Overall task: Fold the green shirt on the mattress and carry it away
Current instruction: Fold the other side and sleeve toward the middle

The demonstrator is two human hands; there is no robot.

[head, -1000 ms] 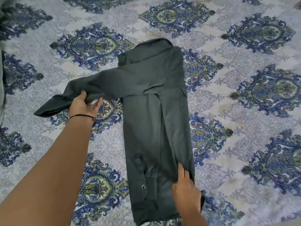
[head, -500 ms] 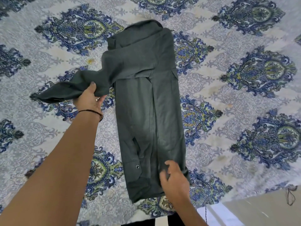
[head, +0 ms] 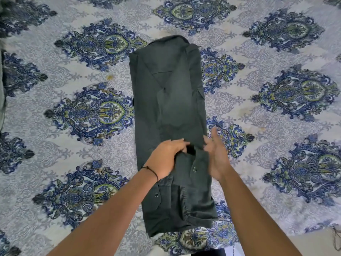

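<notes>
The green shirt (head: pixel 171 108) lies on the mattress (head: pixel 273 215), folded lengthwise into 1 long narrow strip. It runs from the near edge of the bed straight away from the person. Its collar (head: pixel 168 42) is at the far end and its hem is at the near end, close to the mattress edge.

A sleeve (head: pixel 191 174) lies doubled over the near half of the strip, with its cuff pointing away from the person. 2 metal snaps show here, 1 on the cuff (head: pixel 194 169) and 1 lower on the left (head: pixel 156 194).

The left hand (head: pixel 166 157) rests on top of the shirt. Its fingers are curled round the cuff end of the sleeve, gripping the cloth. A thin black bracelet (head: pixel 154 173) circles that wrist.

The right hand (head: pixel 215 156) is open, fingers straight and thumb raised, palm turned toward the sleeve at the strip's right edge. It is blurred, so I cannot tell whether it touches the cloth.

A sheet (head: pixel 92 111) with blue and green medallions on pale grey covers the mattress. A pale floor (head: pixel 317 244) shows at the bottom right corner.
</notes>
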